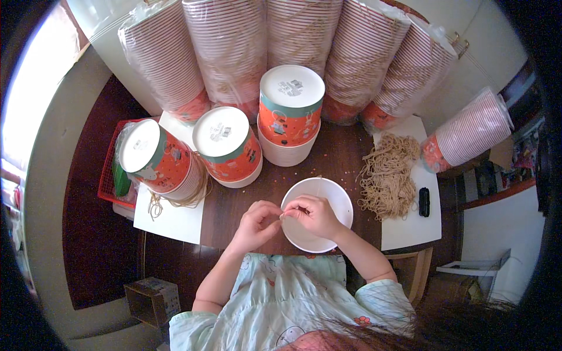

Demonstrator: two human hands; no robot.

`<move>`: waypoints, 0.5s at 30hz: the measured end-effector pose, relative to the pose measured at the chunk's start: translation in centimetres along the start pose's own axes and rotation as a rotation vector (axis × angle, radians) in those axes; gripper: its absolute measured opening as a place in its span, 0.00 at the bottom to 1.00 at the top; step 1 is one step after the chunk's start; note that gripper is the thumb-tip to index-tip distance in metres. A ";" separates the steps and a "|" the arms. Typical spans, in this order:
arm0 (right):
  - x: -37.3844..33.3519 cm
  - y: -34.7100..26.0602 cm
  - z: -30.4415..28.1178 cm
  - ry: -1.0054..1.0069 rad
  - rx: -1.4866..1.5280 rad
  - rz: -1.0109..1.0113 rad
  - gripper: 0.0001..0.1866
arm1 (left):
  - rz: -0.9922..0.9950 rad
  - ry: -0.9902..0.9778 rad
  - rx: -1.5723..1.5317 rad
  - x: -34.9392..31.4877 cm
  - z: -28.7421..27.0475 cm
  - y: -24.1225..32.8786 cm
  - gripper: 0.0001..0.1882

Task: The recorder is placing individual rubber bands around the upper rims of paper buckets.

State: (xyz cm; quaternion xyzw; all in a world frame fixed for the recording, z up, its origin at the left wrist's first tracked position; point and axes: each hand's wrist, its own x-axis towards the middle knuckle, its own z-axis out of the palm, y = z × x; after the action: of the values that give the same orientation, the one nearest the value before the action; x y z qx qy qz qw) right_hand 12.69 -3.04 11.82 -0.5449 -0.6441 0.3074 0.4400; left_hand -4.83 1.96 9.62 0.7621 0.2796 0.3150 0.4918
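Over the left part of an upright white paper bucket point(338, 202), my two hands meet fingertip to fingertip. My left hand point(255, 226) is closed in a pinch at the bucket's left rim. My right hand point(315, 216) pinches against it, above the bucket's opening. Between the fingertips shows a small pale bit, which looks like part of a thin tan cord point(319, 186) that runs up to the bucket's far rim. Most of that cord is hidden by my fingers. To the right lies a tangled heap of tan cords point(389, 178) on white card.
Upside-down orange and green buckets stand stacked at the left point(140, 146), centre left point(225, 134) and centre point(291, 93). Tall plastic-wrapped bucket stacks point(228, 47) line the back; another point(468, 131) leans at right. A black object point(424, 202) and red basket point(108, 169) flank the table.
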 end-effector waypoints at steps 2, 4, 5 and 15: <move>0.1 0.0 0.0 -0.012 0.008 0.012 0.05 | 0.040 0.027 0.031 0.1 0.2 -0.6 0.05; 0.1 0.0 0.0 -0.029 0.008 0.022 0.05 | 0.082 0.049 0.061 0.0 0.3 -0.8 0.04; 0.1 0.1 0.0 -0.044 0.009 0.033 0.06 | -0.059 0.060 -0.059 -0.2 0.4 -0.8 0.04; 0.1 0.6 0.1 -0.169 0.055 0.108 0.05 | -0.318 0.123 -0.704 -0.3 0.0 -0.9 0.02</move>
State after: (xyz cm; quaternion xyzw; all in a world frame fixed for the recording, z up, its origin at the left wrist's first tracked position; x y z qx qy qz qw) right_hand 12.82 -2.81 11.30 -0.5385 -0.6400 0.3932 0.3818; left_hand -5.12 2.02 8.68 0.4738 0.2980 0.3567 0.7480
